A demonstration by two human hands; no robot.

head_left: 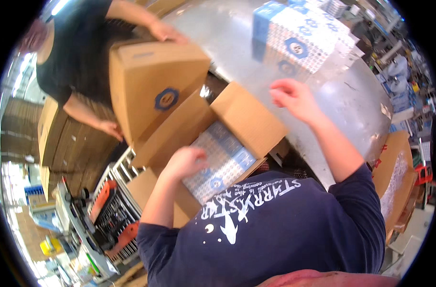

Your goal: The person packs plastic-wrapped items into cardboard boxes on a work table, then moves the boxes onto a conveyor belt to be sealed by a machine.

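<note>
Over the open cardboard carton [249,119] my left hand [187,161] hangs with its fingers loosely bent, holding nothing that I can see. Inside the carton lie blue-and-white patterned boxes [222,165] side by side, partly hidden by my hand and shirt. My right hand [294,98] is raised past the carton's right flap, over the metal table. Its fingers are apart and nothing shows in them. Both hands are slightly blurred. On the table beyond it stands a row of similar blue-and-white boxes [299,43].
A co-worker in a dark shirt [79,48] at the far left holds a brown carton [156,71] against mine. Stacked flat cardboard [74,143] stands behind. Rollers with orange parts [103,201] lie lower left. The metal table [342,115] extends right, near another open carton [394,177].
</note>
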